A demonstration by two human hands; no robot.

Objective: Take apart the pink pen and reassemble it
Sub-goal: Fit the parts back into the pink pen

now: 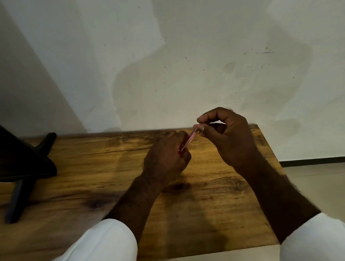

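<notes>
The pink pen [189, 139] is held slanted above the wooden table [101, 175], near its far edge. My left hand [165, 159] is wrapped around the pen's lower barrel, hiding most of it. My right hand [226, 133] pinches the pen's upper end between thumb and fingertips. Both hands touch the pen at once. The tip end is too small and blurred to tell whether a part is loose.
A black stand with angled legs [18, 170] occupies the table's left side. A white wall [183, 59] rises directly behind the table. The table's right edge [269, 150] drops to a pale floor. White sleeves cover both forearms near the frame's bottom.
</notes>
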